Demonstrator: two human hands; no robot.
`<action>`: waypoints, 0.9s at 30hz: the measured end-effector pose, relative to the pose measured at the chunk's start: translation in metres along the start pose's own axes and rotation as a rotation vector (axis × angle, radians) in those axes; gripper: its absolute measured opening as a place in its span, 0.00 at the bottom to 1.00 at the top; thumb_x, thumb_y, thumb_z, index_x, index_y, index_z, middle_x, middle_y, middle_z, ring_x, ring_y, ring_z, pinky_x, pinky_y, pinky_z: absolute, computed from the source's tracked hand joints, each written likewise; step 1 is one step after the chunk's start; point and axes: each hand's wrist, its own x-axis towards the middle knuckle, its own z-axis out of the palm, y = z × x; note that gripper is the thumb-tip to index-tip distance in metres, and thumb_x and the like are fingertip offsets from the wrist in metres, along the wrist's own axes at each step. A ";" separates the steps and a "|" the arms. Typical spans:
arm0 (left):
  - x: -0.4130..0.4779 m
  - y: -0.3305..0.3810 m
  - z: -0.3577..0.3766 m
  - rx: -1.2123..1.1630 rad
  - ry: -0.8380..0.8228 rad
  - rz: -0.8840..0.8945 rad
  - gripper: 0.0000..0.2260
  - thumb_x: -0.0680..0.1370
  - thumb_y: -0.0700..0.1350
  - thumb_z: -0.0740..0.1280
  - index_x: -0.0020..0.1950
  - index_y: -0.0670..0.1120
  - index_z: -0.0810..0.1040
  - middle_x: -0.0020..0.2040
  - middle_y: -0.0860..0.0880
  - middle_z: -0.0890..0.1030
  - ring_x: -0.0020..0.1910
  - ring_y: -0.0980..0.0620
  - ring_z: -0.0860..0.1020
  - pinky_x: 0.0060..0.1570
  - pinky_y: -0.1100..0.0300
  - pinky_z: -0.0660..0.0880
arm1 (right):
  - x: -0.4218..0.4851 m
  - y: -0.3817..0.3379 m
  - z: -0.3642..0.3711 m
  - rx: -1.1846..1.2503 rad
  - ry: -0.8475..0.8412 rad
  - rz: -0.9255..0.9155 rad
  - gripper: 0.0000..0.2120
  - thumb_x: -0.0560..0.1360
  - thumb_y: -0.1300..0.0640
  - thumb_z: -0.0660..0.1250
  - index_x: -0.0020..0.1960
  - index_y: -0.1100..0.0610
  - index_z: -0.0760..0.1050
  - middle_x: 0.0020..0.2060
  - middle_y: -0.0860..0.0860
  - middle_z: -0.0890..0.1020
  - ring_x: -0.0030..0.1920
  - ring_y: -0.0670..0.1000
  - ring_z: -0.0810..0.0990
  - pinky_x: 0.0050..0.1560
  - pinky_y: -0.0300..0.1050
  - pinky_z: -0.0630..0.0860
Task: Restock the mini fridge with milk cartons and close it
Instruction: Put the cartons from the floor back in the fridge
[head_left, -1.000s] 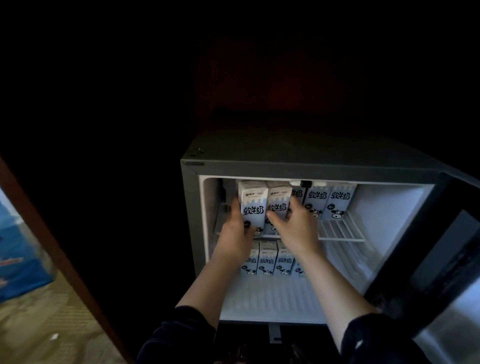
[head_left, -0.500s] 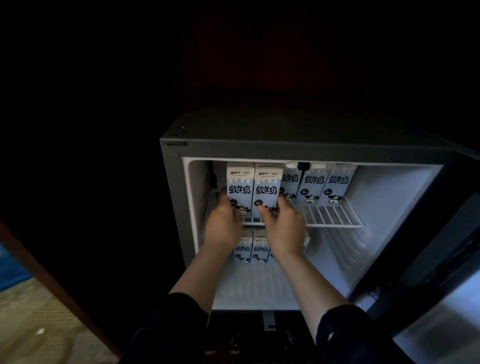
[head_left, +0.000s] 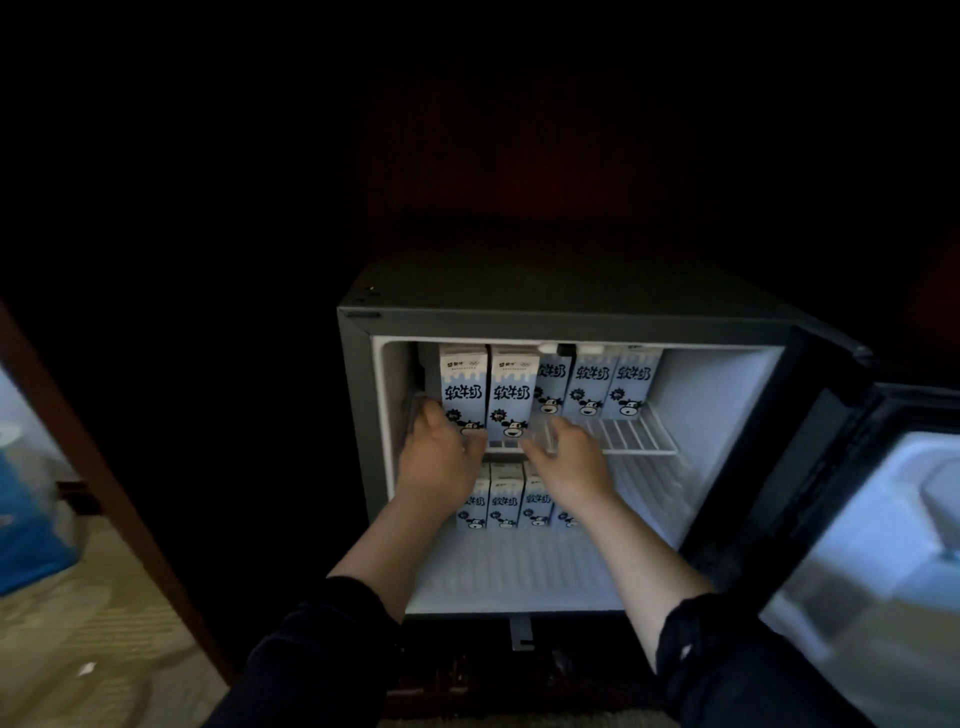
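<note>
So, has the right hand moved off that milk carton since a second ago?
Yes. The right hand has drawn back toward the person. Its fingers, earlier up on the nearer front carton, are now low at the front edge of the wire shelf.

Your right hand (head_left: 566, 462) has come off the right carton (head_left: 511, 387) and drawn back toward you. It now sits just near of the front edge of the wire shelf (head_left: 623, 436), fingers loose and blurred. That carton now stands free and upright on the shelf. Your left hand (head_left: 439, 457) has slid lower on the left carton (head_left: 462, 384), at its bottom left corner.
</note>
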 end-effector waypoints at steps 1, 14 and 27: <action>-0.008 0.005 -0.004 0.040 -0.035 0.038 0.25 0.80 0.52 0.59 0.70 0.38 0.59 0.67 0.39 0.69 0.65 0.40 0.70 0.63 0.48 0.69 | -0.007 0.001 -0.007 -0.027 -0.030 0.000 0.23 0.79 0.49 0.61 0.71 0.58 0.66 0.63 0.54 0.76 0.51 0.51 0.81 0.48 0.39 0.76; -0.124 0.095 -0.024 0.585 -0.549 0.470 0.22 0.80 0.58 0.55 0.69 0.48 0.67 0.68 0.44 0.71 0.64 0.44 0.71 0.57 0.55 0.68 | -0.120 0.027 -0.152 -0.393 -0.198 0.016 0.10 0.76 0.45 0.63 0.48 0.51 0.78 0.46 0.49 0.81 0.49 0.54 0.80 0.49 0.48 0.77; -0.245 0.182 0.092 0.588 -0.803 0.746 0.19 0.80 0.56 0.56 0.65 0.46 0.70 0.64 0.44 0.75 0.61 0.44 0.73 0.54 0.55 0.69 | -0.275 0.150 -0.239 -0.543 -0.222 0.200 0.14 0.75 0.43 0.63 0.58 0.47 0.74 0.53 0.47 0.80 0.56 0.54 0.77 0.48 0.46 0.71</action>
